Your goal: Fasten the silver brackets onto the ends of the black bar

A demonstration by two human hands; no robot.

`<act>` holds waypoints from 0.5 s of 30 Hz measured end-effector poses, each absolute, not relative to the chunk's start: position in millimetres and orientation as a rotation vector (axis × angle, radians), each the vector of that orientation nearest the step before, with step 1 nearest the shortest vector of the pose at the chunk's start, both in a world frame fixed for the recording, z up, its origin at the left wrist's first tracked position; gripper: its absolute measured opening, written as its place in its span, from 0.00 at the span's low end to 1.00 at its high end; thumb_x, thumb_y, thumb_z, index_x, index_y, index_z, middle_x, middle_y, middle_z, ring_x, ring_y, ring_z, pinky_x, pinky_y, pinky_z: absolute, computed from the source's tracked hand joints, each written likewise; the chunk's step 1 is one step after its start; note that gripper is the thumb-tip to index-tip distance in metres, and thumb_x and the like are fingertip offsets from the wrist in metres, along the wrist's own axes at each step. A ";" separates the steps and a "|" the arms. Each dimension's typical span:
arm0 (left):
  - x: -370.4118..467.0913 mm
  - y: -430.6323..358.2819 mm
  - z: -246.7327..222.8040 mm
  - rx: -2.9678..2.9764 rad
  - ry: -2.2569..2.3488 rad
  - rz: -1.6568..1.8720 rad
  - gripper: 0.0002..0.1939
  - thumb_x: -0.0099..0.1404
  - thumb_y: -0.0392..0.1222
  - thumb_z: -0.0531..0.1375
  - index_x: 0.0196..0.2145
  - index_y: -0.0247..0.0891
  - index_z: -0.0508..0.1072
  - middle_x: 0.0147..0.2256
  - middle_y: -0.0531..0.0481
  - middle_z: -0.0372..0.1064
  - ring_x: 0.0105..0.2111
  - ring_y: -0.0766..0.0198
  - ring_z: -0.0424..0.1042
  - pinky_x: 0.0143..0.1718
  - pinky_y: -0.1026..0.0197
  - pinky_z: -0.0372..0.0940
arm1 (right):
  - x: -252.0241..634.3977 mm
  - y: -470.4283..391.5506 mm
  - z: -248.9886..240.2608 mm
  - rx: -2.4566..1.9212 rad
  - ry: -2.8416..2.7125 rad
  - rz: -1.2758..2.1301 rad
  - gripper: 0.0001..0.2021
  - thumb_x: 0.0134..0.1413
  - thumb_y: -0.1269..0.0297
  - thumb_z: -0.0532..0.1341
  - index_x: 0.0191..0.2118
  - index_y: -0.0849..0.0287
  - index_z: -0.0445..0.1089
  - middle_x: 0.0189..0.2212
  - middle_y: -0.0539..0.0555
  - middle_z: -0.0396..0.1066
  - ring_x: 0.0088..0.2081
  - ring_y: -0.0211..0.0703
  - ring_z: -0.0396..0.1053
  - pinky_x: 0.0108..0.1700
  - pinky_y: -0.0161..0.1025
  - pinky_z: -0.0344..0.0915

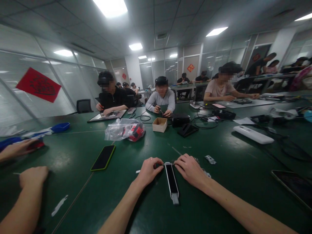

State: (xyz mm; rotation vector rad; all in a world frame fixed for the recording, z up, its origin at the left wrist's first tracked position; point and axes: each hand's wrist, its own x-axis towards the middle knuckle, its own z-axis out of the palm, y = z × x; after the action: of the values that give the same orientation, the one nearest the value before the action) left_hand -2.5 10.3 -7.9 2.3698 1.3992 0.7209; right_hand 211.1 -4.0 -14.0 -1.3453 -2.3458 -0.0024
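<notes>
A long, narrow device (172,178) with a black face, a pale rim and grey ends lies on the green table in front of me. At its far end, on the left side, my left hand (150,169) is closed in a pinch. Across from it, my right hand (188,169) has its thumb and fingertips pressed together at the right side of the same end. What the fingertips grip is too small to make out. Just beyond my right hand lies a small silvery piece (210,159). Another similar piece (207,174) is partly hidden behind my right wrist.
A phone with a green edge (103,158) lies left of my hands. Farther back are a plastic bag (117,130) with red and black contents, a small open box (160,125) and a white oblong device (253,134). A co-worker's arms (31,182) rest at the left.
</notes>
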 end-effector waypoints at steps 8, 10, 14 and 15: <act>-2.1 10.9 -10.0 2.401 1.392 0.676 0.06 0.60 0.40 0.59 0.36 0.40 0.74 0.31 0.53 0.71 0.30 0.64 0.66 0.33 0.63 0.57 | 212.0 -4.6 -11.4 -1.330 -2.362 -0.014 0.12 0.61 0.65 0.51 0.39 0.57 0.72 0.36 0.55 0.70 0.39 0.43 0.63 0.39 0.40 0.59; -2.2 10.6 -9.0 2.402 1.385 0.663 0.07 0.61 0.40 0.58 0.37 0.41 0.73 0.33 0.53 0.72 0.32 0.64 0.66 0.35 0.62 0.57 | 216.0 -2.9 -7.3 -1.315 -2.379 -0.045 0.12 0.61 0.64 0.51 0.40 0.57 0.72 0.36 0.55 0.70 0.40 0.43 0.63 0.39 0.40 0.59; -3.5 11.8 -7.8 2.426 1.401 0.616 0.07 0.61 0.41 0.58 0.38 0.41 0.72 0.35 0.52 0.72 0.34 0.62 0.67 0.36 0.61 0.57 | 242.1 7.4 5.4 -1.368 -2.325 -0.150 0.12 0.61 0.64 0.51 0.41 0.58 0.71 0.38 0.56 0.71 0.41 0.43 0.63 0.41 0.40 0.59; -4.1 12.4 -8.0 2.436 1.400 0.611 0.07 0.61 0.41 0.57 0.38 0.41 0.72 0.35 0.52 0.72 0.35 0.62 0.67 0.36 0.61 0.57 | 252.3 10.9 8.9 -1.404 -2.304 -0.164 0.13 0.61 0.64 0.51 0.41 0.58 0.71 0.38 0.56 0.71 0.41 0.43 0.64 0.41 0.40 0.59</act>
State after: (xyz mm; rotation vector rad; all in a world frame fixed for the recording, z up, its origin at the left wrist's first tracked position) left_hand -4.1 12.4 -8.0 2.4361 1.4005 0.6106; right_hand 252.3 10.9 8.9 -1.4037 -2.3037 -0.1641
